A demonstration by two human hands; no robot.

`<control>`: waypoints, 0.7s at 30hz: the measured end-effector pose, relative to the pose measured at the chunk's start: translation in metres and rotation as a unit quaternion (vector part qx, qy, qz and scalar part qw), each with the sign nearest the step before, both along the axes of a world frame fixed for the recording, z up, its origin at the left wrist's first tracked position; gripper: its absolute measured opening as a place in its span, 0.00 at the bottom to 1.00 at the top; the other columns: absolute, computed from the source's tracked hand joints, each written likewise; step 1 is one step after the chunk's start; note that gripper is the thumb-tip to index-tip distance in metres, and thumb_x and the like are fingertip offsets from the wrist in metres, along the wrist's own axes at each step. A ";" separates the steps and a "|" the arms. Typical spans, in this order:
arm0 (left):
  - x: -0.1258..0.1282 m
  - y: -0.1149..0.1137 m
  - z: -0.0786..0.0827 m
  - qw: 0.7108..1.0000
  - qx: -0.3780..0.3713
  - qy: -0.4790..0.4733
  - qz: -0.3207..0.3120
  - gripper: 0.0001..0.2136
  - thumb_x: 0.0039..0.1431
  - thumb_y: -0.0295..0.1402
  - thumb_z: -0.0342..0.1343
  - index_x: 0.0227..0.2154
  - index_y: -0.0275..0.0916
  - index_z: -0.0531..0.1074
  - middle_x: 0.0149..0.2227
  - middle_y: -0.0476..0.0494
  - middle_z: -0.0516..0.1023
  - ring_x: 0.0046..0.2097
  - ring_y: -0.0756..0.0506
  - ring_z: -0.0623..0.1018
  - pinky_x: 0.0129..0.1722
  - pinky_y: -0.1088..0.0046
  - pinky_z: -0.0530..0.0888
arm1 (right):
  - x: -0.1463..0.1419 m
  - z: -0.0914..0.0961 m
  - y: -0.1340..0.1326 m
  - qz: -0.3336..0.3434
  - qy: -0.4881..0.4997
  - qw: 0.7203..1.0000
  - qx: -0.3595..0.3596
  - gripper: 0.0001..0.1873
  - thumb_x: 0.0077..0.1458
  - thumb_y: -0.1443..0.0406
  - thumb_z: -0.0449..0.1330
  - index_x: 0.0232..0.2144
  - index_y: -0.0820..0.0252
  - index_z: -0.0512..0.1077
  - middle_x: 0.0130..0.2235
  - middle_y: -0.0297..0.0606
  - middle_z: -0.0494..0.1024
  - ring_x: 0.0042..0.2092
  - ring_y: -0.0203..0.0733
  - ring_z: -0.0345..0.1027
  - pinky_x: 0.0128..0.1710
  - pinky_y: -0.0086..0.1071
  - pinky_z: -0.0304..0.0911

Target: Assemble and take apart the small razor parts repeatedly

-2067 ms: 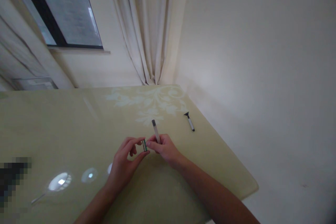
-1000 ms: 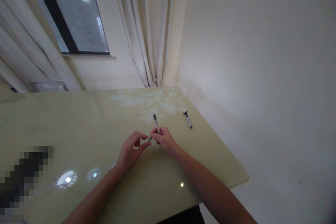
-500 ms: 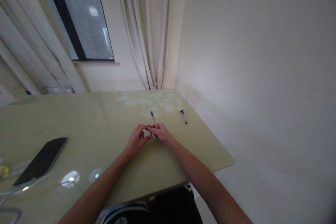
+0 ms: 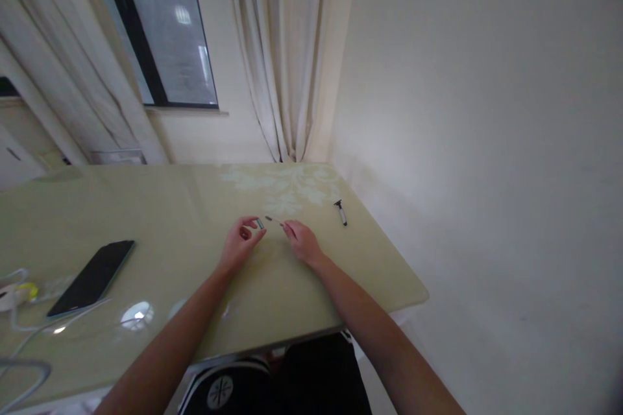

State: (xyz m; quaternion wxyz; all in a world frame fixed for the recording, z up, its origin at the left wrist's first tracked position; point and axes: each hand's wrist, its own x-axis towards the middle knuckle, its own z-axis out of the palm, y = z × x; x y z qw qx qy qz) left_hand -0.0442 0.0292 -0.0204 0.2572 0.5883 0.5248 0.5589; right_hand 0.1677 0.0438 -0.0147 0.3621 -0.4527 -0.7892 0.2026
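Pale-green tabletop spreads beneath both hands. The left hand pinches a small teal-edged piece between thumb and finger; the right hand grips a slim dark-tipped stick just beside it. Handling both seems the step, calling next for steady pinches. Beyond lies a razor.

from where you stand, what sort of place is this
Probably a room in a home, perhaps a dining area, though that is a guess: a glossy table, long pale curtains and a dark-framed window suggest it.
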 end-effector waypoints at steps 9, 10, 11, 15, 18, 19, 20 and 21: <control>-0.001 -0.001 0.003 0.999 -0.034 -0.032 -0.003 0.27 0.46 0.50 0.69 0.45 0.37 0.78 0.38 0.44 0.79 0.25 0.52 0.67 0.25 0.75 0.65 | -0.004 -0.001 -0.004 -0.051 -0.071 0.996 0.026 0.20 0.73 0.58 0.50 0.59 0.53 0.75 0.44 0.42 0.78 0.46 0.44 0.71 0.46 0.31 0.64; -0.002 0.000 0.003 0.999 -0.034 -0.036 -0.006 0.28 0.45 0.50 0.69 0.46 0.37 0.78 0.38 0.44 0.80 0.26 0.52 0.67 0.25 0.75 0.65 | -0.003 -0.002 -0.003 -0.037 -0.071 0.996 0.032 0.20 0.73 0.58 0.51 0.60 0.53 0.74 0.44 0.41 0.78 0.46 0.44 0.71 0.46 0.31 0.64; -0.002 0.000 0.003 0.999 -0.035 -0.038 -0.009 0.29 0.45 0.51 0.69 0.46 0.37 0.78 0.38 0.44 0.80 0.26 0.52 0.67 0.25 0.75 0.65 | -0.003 -0.003 -0.003 -0.024 -0.073 0.996 0.037 0.20 0.73 0.58 0.52 0.60 0.53 0.74 0.43 0.41 0.77 0.45 0.43 0.71 0.46 0.31 0.64; -0.002 0.000 0.002 0.998 -0.046 -0.039 -0.012 0.29 0.44 0.52 0.70 0.45 0.36 0.79 0.37 0.44 0.80 0.26 0.52 0.67 0.25 0.75 0.65 | -0.001 -0.007 -0.003 -0.040 -0.070 0.996 0.049 0.19 0.72 0.59 0.53 0.59 0.55 0.75 0.39 0.41 0.76 0.42 0.43 0.70 0.45 0.31 0.63; -0.002 -0.001 0.001 0.998 -0.045 -0.037 -0.022 0.29 0.44 0.51 0.70 0.46 0.37 0.78 0.36 0.45 0.80 0.26 0.52 0.67 0.25 0.75 0.65 | 0.001 -0.008 -0.004 -0.020 -0.064 0.996 0.060 0.19 0.72 0.60 0.55 0.59 0.54 0.75 0.38 0.40 0.75 0.41 0.42 0.70 0.44 0.30 0.63; -0.002 -0.001 0.001 0.998 -0.044 -0.037 -0.029 0.29 0.45 0.51 0.70 0.46 0.37 0.78 0.35 0.46 0.79 0.26 0.52 0.67 0.25 0.75 0.65 | 0.001 -0.008 -0.005 -0.014 -0.065 0.996 0.061 0.19 0.71 0.60 0.55 0.59 0.54 0.75 0.38 0.40 0.75 0.41 0.42 0.69 0.44 0.30 0.63; -0.002 -0.001 0.001 0.998 -0.044 -0.035 -0.036 0.29 0.45 0.51 0.70 0.46 0.37 0.78 0.34 0.47 0.79 0.25 0.52 0.67 0.24 0.75 0.65 | 0.002 -0.008 -0.006 -0.016 -0.066 0.996 0.061 0.18 0.71 0.60 0.55 0.59 0.54 0.76 0.37 0.40 0.75 0.41 0.42 0.69 0.43 0.30 0.63; -0.001 -0.002 0.001 0.998 -0.044 -0.034 -0.039 0.28 0.44 0.51 0.70 0.46 0.37 0.79 0.33 0.47 0.79 0.25 0.52 0.66 0.24 0.75 0.65 | 0.003 -0.008 -0.006 -0.024 -0.065 0.996 0.061 0.18 0.71 0.60 0.55 0.58 0.54 0.76 0.37 0.40 0.74 0.40 0.42 0.69 0.43 0.30 0.63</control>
